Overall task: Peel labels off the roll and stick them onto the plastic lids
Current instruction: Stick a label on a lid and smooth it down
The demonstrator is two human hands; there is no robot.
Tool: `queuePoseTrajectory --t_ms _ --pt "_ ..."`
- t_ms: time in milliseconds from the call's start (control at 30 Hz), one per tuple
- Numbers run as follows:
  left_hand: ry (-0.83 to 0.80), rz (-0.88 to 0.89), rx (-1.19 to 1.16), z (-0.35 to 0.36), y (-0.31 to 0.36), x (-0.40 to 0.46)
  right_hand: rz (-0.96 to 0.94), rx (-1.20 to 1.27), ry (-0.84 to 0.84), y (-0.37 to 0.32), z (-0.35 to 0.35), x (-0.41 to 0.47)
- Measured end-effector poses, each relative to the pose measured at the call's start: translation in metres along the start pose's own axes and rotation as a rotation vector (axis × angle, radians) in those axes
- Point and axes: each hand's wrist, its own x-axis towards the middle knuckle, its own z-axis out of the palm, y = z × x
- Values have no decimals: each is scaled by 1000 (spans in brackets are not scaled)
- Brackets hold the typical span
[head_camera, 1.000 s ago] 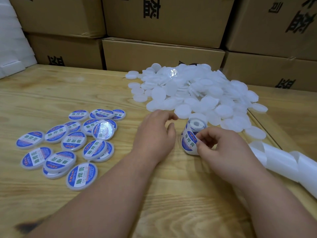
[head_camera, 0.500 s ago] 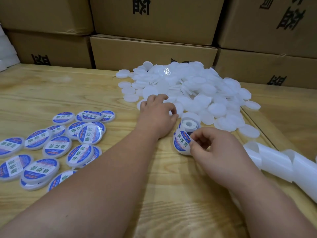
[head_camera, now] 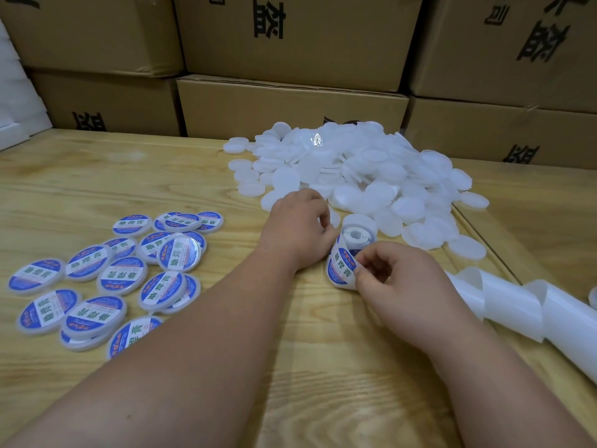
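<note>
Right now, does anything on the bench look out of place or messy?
Nothing looks damaged. The spent backing strip trails loose across the table's right side. Labelled lids lie overlapping on the left, blank lids are heaped at the back. The right hand pinches a label on the roll.

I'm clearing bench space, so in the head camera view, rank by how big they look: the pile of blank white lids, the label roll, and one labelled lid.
1. Pile of blank white lids, clearly largest.
2. Label roll and one labelled lid: they look alike, so no ranking.
</note>
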Motion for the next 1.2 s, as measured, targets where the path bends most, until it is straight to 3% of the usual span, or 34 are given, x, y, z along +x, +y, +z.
queuePoseTrajectory --t_ms 133,400,567,667,767,933,1200 --pt "50 72 -68 0 -1 -2 -2 -5 8 0 0 1" --pt "240 -126 -401 -13 0 -17 19 -26 -17 0 1 1" --pt "355 -230 -749 -31 13 -57 37 -15 -23 -1 0 0" --pt "341 -291 -896 -42 28 -87 31 3 -23 -3 2 -1" --pt "281 -345 -868 -46 40 -105 12 21 -8 -6 3 -2" --pt "54 -262 -744 -42 45 -98 -20 15 22 -7 1 -1" --pt "-46 -181 -793 -39 44 -86 -24 80 7 -5 0 1"
